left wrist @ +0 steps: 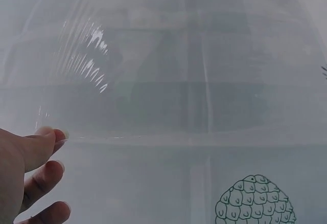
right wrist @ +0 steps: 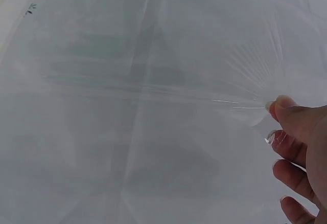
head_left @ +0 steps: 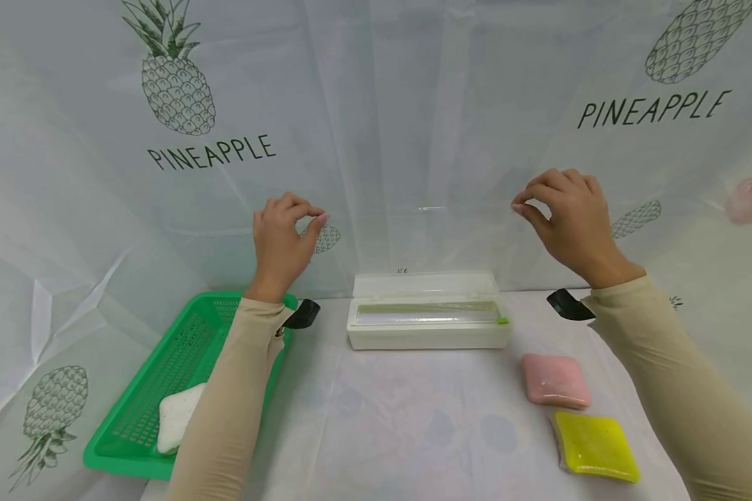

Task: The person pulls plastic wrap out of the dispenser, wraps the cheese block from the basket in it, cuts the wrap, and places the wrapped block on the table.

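Observation:
A clear sheet of cling film [head_left: 431, 208] stretches between both raised hands, its top edge showing as a faint glint. My left hand [head_left: 285, 240] pinches one corner between thumb and index finger. The opposite corner is pinched by my right hand [head_left: 570, 223] at about the same height. Shiny creases fan out from each pinch in the wrist views, by the left thumb [left wrist: 38, 144] and the right thumb [right wrist: 294, 116]. Below and between the hands stands a white cling film box [head_left: 427, 339], lid raised at the back, with a green slider [head_left: 502, 321] at its right end.
A green basket [head_left: 157, 390] at the left holds a white block [head_left: 178, 417], partly behind the left sleeve. At right, a pink wrapped block [head_left: 556, 380] lies behind a yellow wrapped block [head_left: 595, 445]. A pineapple-print sheet [head_left: 382, 104] hangs behind the table.

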`<state>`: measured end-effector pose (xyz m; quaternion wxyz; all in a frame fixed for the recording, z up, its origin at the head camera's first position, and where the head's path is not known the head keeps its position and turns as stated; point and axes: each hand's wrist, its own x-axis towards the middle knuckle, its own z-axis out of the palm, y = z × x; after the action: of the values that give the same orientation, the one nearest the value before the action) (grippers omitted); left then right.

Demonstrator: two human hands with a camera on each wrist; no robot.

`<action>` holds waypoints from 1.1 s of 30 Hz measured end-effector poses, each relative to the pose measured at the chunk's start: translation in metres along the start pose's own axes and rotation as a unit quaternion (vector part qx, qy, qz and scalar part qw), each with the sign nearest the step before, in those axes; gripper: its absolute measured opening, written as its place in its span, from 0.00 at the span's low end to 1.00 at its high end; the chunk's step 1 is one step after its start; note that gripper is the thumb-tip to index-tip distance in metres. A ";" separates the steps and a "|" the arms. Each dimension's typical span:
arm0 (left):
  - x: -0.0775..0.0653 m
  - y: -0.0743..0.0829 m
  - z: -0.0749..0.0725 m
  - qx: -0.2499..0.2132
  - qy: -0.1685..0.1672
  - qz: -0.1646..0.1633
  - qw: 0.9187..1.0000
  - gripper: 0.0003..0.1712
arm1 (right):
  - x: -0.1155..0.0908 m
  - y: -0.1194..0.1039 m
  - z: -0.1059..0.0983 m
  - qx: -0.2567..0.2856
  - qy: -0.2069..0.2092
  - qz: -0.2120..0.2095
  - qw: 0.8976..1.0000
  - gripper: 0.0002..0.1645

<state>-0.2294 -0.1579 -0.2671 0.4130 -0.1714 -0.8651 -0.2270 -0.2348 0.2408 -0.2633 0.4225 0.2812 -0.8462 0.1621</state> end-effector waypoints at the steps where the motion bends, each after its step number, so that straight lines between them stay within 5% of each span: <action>1: 0.001 0.000 0.000 0.000 0.000 0.001 1.000 0.10 | 0.001 0.000 0.000 0.000 0.001 0.001 1.000 0.04; 33: 0.007 0.001 -0.008 -0.026 0.021 0.007 0.999 0.11 | 0.012 -0.005 -0.009 0.010 0.029 -0.002 1.000 0.04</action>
<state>-0.2282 -0.1603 -0.2566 0.4281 -0.1833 -0.8487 -0.2505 -0.2322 0.2379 -0.2485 0.4442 0.2819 -0.8316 0.1777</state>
